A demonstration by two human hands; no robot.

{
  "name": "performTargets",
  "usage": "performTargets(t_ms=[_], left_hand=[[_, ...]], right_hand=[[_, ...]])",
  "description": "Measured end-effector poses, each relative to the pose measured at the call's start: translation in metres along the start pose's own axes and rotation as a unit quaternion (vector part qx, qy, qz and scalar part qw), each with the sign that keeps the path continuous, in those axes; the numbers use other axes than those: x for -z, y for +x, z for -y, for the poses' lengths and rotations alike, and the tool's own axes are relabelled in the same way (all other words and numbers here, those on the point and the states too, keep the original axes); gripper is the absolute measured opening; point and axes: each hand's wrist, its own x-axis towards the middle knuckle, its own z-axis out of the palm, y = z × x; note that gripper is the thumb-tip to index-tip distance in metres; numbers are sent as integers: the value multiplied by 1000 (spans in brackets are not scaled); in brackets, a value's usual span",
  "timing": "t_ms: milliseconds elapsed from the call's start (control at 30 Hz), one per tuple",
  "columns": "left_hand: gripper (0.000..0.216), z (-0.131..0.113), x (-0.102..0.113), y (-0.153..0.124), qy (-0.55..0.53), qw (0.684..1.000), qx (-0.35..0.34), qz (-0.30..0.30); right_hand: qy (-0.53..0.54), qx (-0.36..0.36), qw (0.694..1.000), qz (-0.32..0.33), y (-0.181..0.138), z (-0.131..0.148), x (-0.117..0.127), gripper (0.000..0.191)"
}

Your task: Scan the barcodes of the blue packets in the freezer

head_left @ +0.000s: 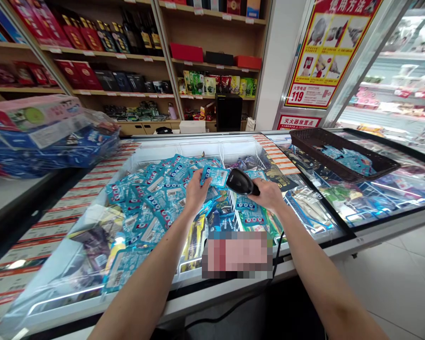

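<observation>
My left hand (197,190) pinches the left end of a light-blue packet (217,176), whose printed side faces up. My right hand (268,192) is wrapped round the handle of a black barcode scanner (239,182); its head points left and sits right at the packet's right end. Whether the two touch, I cannot tell. Below and to the left of my hands, a heap of similar blue packets (163,193) lies in the glass-topped chest freezer (127,156). From under my right hand a black cable (279,252) runs down past the freezer's front edge.
A brown basket (343,172) with several blue packets stands on the freezer's right side. At the left are wrapped boxes (49,132). A blurred-out device (237,255) rests at the front edge. Stocked shelves (106,52) line the back wall.
</observation>
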Motion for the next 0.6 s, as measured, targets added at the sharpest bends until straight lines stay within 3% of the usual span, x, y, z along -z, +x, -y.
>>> performTargets(t_ms=[600], left_hand=[[37, -2, 1, -1, 21, 1000, 2, -1]], right_hand=[[-3, 27, 999, 19, 0, -4, -1, 37]])
